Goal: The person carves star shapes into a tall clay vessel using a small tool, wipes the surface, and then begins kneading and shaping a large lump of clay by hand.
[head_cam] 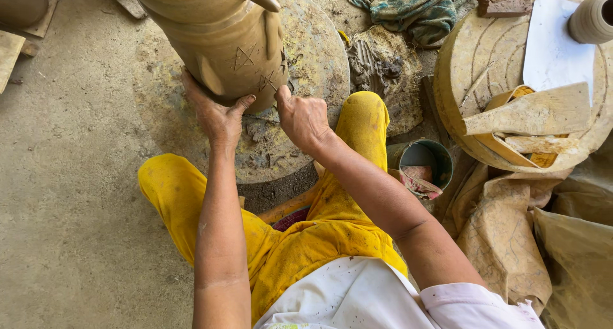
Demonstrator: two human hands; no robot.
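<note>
A tall brown clay pot [217, 35] stands on a round stone wheel [313, 54] in front of me. Star shapes are scratched into its side. My left hand [214, 115] presses flat against the pot's lower wall, thumb spread. My right hand [301, 117] pinches a thin pointed tool [273, 86] whose tip touches the pot beside a scratched star. My knees in yellow trousers frame the wheel.
A green bucket [426, 166] with a rag sits by my right knee. A second round slab [472, 54] at right carries clay scraps, a white sheet [555, 45] and a small clay pot [592, 17]. Plastic sheeting [543, 246] lies lower right. A patterned cloth [408, 6] lies beyond the wheel.
</note>
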